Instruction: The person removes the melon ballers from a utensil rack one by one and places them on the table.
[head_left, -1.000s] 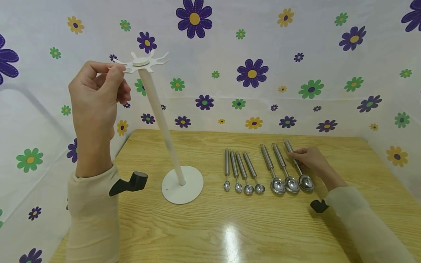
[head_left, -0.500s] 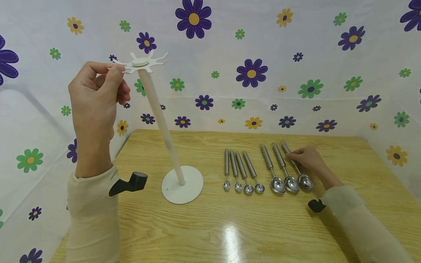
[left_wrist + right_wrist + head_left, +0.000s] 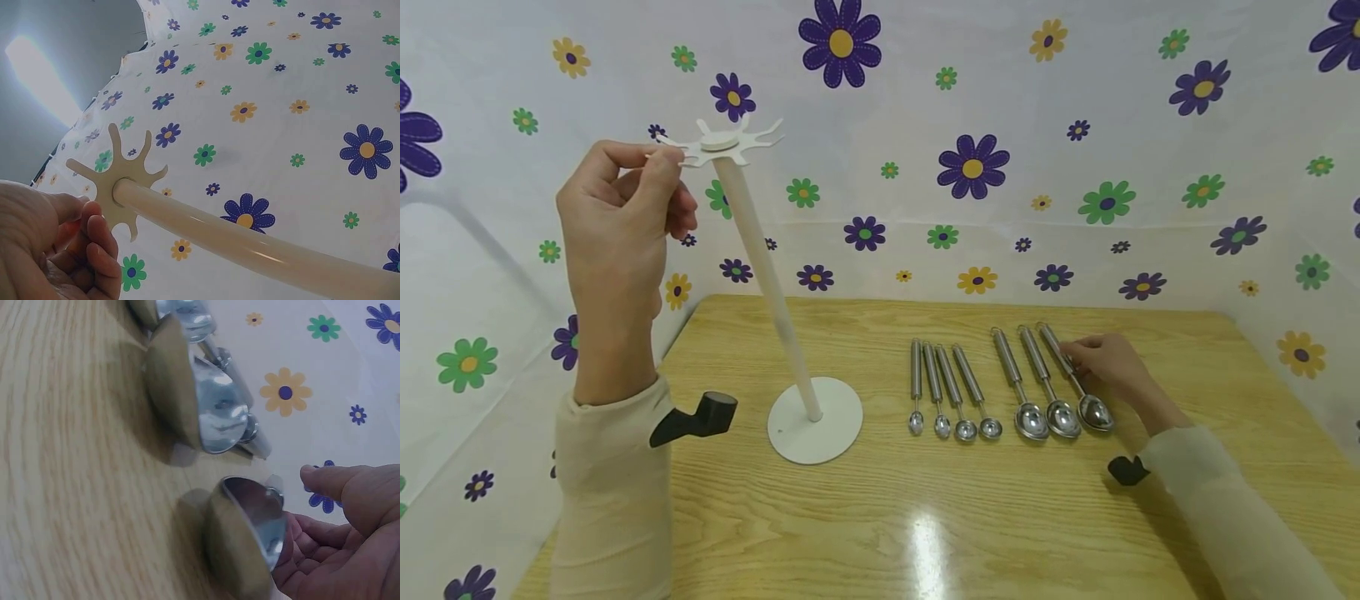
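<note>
In the head view, my left hand point(image 3: 617, 208) pinches one arm of the spoked top point(image 3: 721, 143) of a white utensil stand. The stand's pole point(image 3: 767, 275) rises from a round base point(image 3: 816, 421). On the table, my right hand point(image 3: 1108, 362) is at the handle of the rightmost large metal scoop point(image 3: 1096, 413). In the right wrist view its thumb is raised away from that scoop point(image 3: 234, 544), with the other fingers beside it. Two more large scoops, a middle one point(image 3: 1063, 419) and a left one point(image 3: 1031, 422), lie alongside, bowls toward me.
Several smaller metal scoops point(image 3: 966, 430) lie in a row between the stand and the large ones, handles pointing away. Light wood forms the tabletop point(image 3: 850, 517). A flower-patterned cloth point(image 3: 902, 200) hangs behind and at the sides.
The rightmost scoop's handle end has shifted slightly left, toward the neighbouring scoop. My right hand moved a little left with it, then back right. The left hand stays on the stand.
</note>
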### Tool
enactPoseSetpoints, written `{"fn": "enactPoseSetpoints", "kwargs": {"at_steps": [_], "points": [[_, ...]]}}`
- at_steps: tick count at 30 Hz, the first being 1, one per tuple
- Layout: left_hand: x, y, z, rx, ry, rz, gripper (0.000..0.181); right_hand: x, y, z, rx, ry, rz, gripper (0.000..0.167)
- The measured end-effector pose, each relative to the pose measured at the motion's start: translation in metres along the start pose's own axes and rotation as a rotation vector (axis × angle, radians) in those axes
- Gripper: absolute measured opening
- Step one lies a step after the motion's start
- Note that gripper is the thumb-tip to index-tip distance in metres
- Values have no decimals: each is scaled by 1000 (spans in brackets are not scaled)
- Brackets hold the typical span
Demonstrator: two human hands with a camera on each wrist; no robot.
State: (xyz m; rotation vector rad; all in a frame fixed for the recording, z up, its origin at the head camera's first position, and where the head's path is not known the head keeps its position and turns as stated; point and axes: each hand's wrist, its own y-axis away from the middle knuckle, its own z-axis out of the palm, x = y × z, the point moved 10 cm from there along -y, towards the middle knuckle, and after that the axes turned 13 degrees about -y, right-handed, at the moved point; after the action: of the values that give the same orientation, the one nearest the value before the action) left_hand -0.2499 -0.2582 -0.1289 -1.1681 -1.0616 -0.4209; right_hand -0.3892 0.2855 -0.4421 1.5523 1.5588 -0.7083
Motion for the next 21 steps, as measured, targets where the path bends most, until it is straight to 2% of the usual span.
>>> {"fn": "enactPoseSetpoints", "kwargs": {"at_steps": [6,11,21], "points": [[-1,1,-3,28,-9,-8,19,-7,10,-3,-32,-81,-34,68],[0,2,-4,44,-28,1,18,-14,23,-5,-8,-94,-84,66],[3,5,-5,84,-61,119,16,-39,45,-20,38,-51,-156,63]]}}
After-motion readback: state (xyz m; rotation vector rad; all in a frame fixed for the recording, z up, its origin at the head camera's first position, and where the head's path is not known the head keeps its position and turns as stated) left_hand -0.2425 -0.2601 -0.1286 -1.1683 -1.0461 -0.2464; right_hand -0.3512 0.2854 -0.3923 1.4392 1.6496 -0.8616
